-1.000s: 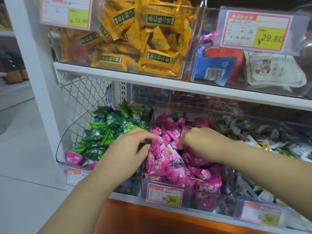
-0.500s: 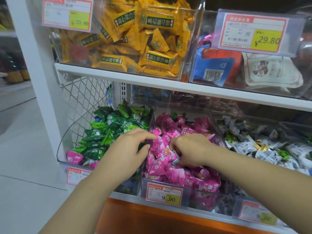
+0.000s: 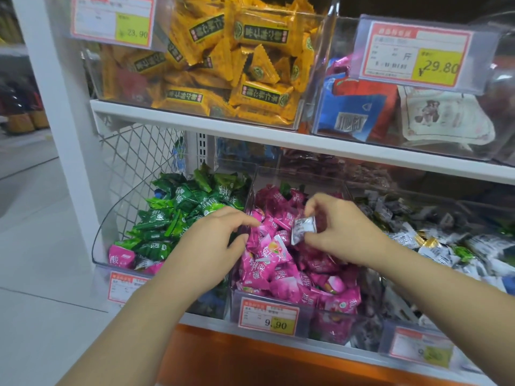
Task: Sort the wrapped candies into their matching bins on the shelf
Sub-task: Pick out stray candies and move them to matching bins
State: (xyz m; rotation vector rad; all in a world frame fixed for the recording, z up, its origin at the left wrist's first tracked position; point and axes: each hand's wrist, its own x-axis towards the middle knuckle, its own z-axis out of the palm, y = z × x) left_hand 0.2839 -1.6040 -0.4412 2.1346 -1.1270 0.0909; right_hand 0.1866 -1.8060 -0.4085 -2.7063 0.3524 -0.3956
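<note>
Three clear bins stand side by side on the lower shelf. The middle bin (image 3: 301, 174) holds pink wrapped candies (image 3: 267, 266). My right hand (image 3: 342, 232) is raised just above that pile and pinches a silver-white wrapped candy (image 3: 302, 228) between thumb and fingers. My left hand (image 3: 214, 243) lies over the wall between the green bin (image 3: 111, 218) and the pink bin, its fingertips touching the pink candies, holding nothing I can see. The left bin is full of green candies (image 3: 178, 213), with a few pink candies (image 3: 121, 256) at its front. The right bin (image 3: 473, 207) holds silver-white candies (image 3: 434, 246).
An upper shelf (image 3: 250, 135) overhangs the bins and carries a bin of orange packets (image 3: 237, 65) and a bin of mixed packets (image 3: 390, 112). Price tags (image 3: 269, 316) hang on the bin fronts. A white upright post (image 3: 64, 121) stands at the left, with floor beyond.
My right hand has lifted out of the pink pile and now pinches a silver-white candy that was not visible before. My left hand has stayed in place.
</note>
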